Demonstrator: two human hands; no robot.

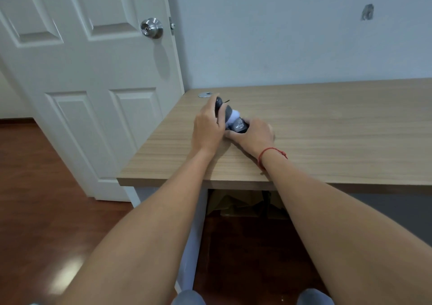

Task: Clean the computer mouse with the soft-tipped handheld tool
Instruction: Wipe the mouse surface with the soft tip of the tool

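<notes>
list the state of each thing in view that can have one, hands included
left hand: closed around the cleaning tool
right hand: closed on the computer mouse
cleaning tool: tilted, white soft tip on the mouse
computer mouse: on the desk, mostly covered
door: appears shut
cable grommet: set in desk, partly open

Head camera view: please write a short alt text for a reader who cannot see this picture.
Two bare hands meet on a wooden desk: the left hand holds a dark cleaning tool whose white soft tip presses on a dark computer mouse, held by the right hand. A white door stands at left.
</notes>
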